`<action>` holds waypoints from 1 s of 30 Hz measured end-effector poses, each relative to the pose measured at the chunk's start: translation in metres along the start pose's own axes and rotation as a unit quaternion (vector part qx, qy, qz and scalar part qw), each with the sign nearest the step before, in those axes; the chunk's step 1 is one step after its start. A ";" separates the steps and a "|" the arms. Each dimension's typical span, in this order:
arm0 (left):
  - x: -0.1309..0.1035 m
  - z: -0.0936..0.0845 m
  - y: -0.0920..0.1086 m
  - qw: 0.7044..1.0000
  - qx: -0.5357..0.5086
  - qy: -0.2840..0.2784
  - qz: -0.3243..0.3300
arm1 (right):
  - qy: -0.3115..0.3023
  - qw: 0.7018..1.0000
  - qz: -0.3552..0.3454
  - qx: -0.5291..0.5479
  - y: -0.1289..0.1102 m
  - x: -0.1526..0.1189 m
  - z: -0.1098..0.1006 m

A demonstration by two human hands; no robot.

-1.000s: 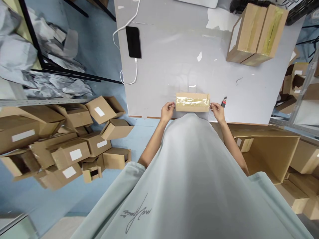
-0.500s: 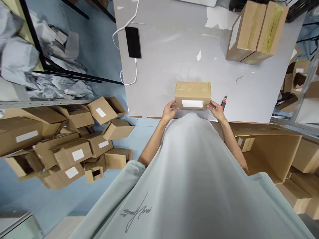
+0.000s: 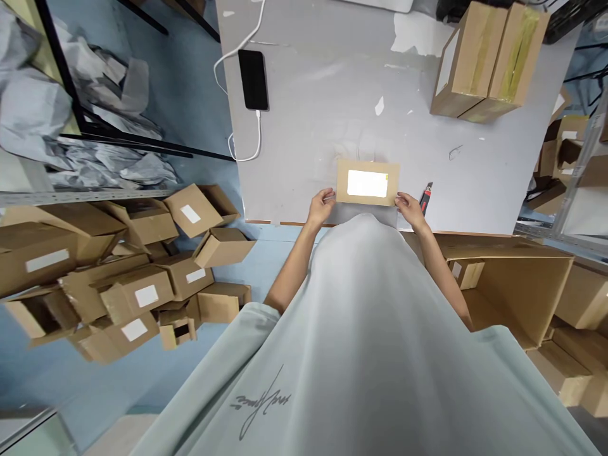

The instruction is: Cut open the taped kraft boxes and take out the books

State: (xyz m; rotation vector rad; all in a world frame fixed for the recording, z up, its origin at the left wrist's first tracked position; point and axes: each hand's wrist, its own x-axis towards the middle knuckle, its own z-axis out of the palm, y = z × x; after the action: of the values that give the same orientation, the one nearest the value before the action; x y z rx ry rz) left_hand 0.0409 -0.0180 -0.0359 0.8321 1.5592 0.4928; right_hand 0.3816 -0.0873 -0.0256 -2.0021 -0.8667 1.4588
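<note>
A small brown cardboard box (image 3: 368, 199) is at the near edge of the table, its white-labelled side facing up toward me. My left hand (image 3: 323, 206) grips the box's left end with its fingertips. At the opposite end, my right hand (image 3: 409, 208) pinches the lower right corner. Just beyond the right hand lies a red and black box cutter (image 3: 425, 198) with its dark blade pointing away from me. The underside of the box is hidden.
Two taped cartons (image 3: 479, 57) stand at the table's far right. A black phone (image 3: 253, 80) with a white cable lies at the left. Several opened cardboard boxes (image 3: 137, 291) pile up on the left, and a large open carton (image 3: 522, 285) sits below the table's right edge.
The box has been tilted between my hands, so its labelled side now faces up and the taped side is out of sight. The cutter and phone have stayed put.
</note>
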 end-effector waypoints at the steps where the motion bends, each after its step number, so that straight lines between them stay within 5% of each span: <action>1: -0.002 0.001 -0.002 1.000 -0.002 0.004 -0.012 | 0.001 1.000 0.011 -0.005 0.004 -0.003 0.001; 11: -0.015 0.007 0.013 0.999 0.036 -0.009 -0.017 | -0.006 0.999 -0.006 -0.034 0.003 -0.026 0.011; 20: -0.013 -0.014 0.041 0.992 0.036 0.024 0.119 | 0.105 0.983 -0.136 -0.059 -0.048 -0.029 -0.009; 30: -0.009 -0.004 0.021 0.996 0.045 0.059 0.059 | 0.096 0.979 -0.089 -0.154 -0.046 -0.025 0.016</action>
State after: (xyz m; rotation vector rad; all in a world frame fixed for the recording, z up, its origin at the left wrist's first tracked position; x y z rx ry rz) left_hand 0.0422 -0.0106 -0.0135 0.9837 1.6566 0.5680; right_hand 0.3515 -0.0750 0.0185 -2.1763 -1.2095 1.0649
